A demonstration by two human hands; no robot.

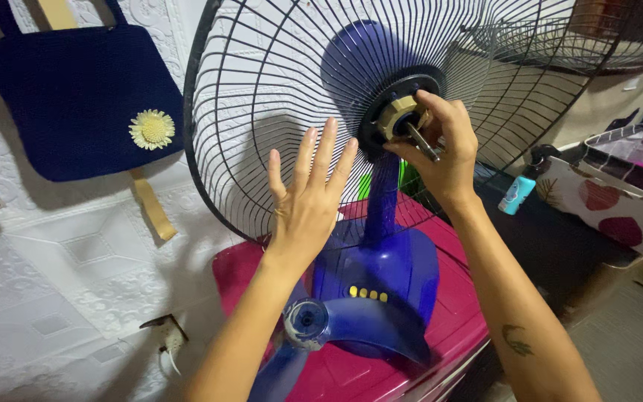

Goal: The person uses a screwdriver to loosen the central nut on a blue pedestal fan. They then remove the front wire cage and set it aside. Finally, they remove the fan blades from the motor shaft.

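While the right hand closes its grip on the tan plastic lock nut at the motor shaft, the left hand lies open and flat against the rear wire guard. The step in hand appears to be turning this nut. The blue fan blade rests on the magenta box beside the blue fan base. The next move calls for a steady guard and firm rotation.

Both forearms were bare, with no sleeves reaching down toward the left hand or the right hand. A small dark tattoo sat on the right forearm, well below the wrist. The fingernails looked short and unpainted.
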